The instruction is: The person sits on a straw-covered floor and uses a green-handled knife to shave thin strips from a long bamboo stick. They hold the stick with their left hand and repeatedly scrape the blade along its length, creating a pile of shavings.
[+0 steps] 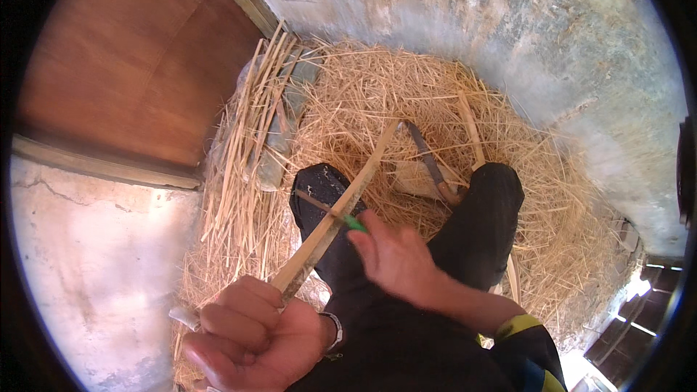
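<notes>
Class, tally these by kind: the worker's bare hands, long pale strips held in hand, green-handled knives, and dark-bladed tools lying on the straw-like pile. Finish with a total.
Hands: 2 (left hand, right hand)
Held pale strip: 1
Green-handled knife: 1
Dark-bladed tool on the straw-like pile: 1
Total: 5

Left hand (254, 337) clenched, right hand (398, 258) curled

A pale, flat wooden strip (353, 194) slants from lower left toward upper centre; across it, mid-frame, sits a green-handled knife (353, 223), its narrow, brownish blade pointing upper left.
</notes>
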A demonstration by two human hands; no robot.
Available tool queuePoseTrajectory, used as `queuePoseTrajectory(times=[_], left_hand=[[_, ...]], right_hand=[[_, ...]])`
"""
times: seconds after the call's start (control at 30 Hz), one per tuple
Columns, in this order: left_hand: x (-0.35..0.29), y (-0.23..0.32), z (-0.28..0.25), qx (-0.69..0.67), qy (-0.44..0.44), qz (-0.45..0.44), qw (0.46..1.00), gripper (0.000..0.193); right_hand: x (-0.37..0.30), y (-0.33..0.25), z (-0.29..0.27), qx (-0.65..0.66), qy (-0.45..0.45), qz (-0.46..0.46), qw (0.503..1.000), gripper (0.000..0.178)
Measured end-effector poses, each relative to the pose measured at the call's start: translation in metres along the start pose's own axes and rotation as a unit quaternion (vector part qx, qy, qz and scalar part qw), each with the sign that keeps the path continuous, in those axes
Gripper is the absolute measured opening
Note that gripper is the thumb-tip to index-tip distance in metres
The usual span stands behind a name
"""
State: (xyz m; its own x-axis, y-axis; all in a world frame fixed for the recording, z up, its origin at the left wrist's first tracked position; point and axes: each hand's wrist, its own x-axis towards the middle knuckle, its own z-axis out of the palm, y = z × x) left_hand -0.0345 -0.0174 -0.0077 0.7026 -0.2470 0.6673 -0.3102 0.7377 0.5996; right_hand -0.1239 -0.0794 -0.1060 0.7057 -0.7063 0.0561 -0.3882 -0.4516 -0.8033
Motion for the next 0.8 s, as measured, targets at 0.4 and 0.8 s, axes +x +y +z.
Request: queuePoseTrajectory(times=[0.4, 0.8], left_hand=[[0.0, 0.002, 0.013, 0.021, 0.058, 0.013, 0.998, 0.045], [-0.001, -0.004, 0.012, 0.007, 0.077, 0.011, 0.997, 0.042]], right_hand=[[-0.006, 0.004, -0.016, -0.033, -0.006, -0.021, 0.999, 0.025], [-0.013, 0.009, -0.008, 0.058, -0.02, 0.002, 0.998, 0.029]])
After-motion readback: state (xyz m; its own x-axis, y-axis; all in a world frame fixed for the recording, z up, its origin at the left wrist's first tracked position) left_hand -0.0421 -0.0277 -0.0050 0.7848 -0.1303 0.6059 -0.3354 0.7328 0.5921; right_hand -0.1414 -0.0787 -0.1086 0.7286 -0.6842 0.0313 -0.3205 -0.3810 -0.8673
